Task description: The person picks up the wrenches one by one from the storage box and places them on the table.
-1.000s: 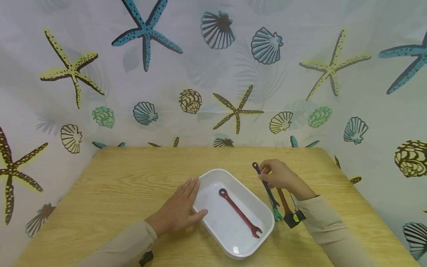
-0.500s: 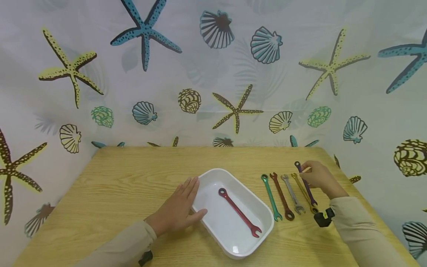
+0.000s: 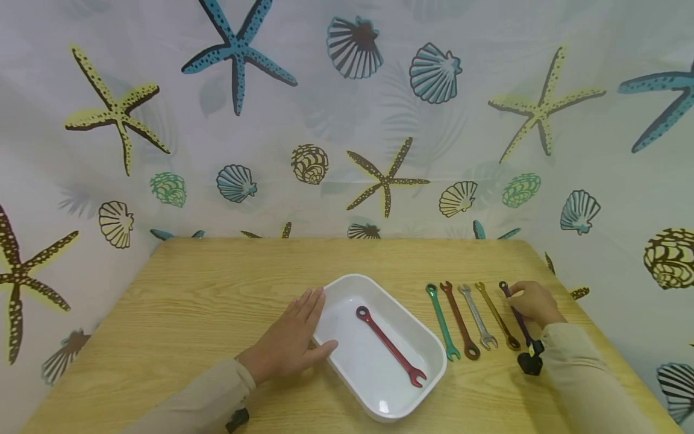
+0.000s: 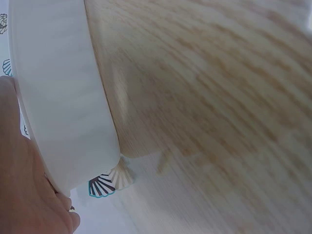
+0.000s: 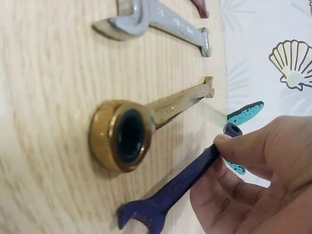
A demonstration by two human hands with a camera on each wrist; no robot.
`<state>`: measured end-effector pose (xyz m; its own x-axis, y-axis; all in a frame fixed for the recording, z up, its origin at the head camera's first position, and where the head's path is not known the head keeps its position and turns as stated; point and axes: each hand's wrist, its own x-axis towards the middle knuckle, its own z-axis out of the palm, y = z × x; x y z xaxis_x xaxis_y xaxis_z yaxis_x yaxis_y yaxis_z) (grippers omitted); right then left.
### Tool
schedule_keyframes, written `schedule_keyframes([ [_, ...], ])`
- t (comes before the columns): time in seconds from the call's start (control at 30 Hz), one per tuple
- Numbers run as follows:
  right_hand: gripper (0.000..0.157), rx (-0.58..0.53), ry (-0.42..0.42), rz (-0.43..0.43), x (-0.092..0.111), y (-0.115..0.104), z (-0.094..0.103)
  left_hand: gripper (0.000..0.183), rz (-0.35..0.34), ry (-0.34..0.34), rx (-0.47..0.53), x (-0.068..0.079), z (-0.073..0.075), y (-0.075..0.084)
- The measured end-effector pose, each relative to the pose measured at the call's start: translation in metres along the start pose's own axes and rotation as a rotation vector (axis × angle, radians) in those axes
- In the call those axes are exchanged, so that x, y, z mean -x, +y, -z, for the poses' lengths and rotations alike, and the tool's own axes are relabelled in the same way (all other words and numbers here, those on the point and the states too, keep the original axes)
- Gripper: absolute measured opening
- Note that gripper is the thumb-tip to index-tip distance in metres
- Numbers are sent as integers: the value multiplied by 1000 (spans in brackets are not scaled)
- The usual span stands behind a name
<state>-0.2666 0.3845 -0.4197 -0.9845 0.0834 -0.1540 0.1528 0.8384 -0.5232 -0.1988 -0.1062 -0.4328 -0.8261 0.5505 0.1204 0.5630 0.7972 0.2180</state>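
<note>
My right hand point(image 3: 535, 303) pinches a purple wrench point(image 5: 183, 183) near its ring end, at the right end of a row of wrenches. Its open-end jaw points toward me, close over the table. Just left of it lies a gold wrench point(image 3: 497, 316), whose ring end looms large in the right wrist view. My left hand point(image 3: 290, 334) rests with straight fingers on the left rim of a white tray point(image 3: 347, 386). Inside the tray lies a red wrench point(image 3: 390, 346), slanting from upper left to lower right. In the left wrist view the hand touches the tray's rim.
Further left in the row lie a silver wrench point(image 3: 478, 316), a brown-red wrench point(image 3: 459, 320) and a green wrench point(image 3: 443, 322), side by side right of the tray. A patterned cloth point(image 3: 303, 120) hangs behind and beside the wooden table point(image 3: 217, 271).
My right hand has carried the purple wrench rightward, from over the green wrench past the gold one, and lowered it to the table at the row's right end. The left hand and tray stay put.
</note>
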Motion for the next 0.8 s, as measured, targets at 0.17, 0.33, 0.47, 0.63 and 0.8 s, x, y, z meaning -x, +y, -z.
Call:
schedule_keyframes([
  [0.17, 38, 29, 0, 16, -3, 1, -3, 87, -1, 7, -1, 0, 0, 0],
  [0.33, 36, 118, 20, 62, -6, -1, -4, 88, 3, 8, -7, 0, -1, 0],
  [0.47, 35, 134, 43, 71, -7, 0, -8, 88, 7, 0, -2, 0, -1, 0],
  [0.63, 34, 127, 79, 71, -9, 2, -12, 90, 2, 0, 0, 1, 0, 0],
  [0.8, 32, 131, 98, 64, -11, 4, -15, 90, 5, 3, -2, 1, -1, 0],
])
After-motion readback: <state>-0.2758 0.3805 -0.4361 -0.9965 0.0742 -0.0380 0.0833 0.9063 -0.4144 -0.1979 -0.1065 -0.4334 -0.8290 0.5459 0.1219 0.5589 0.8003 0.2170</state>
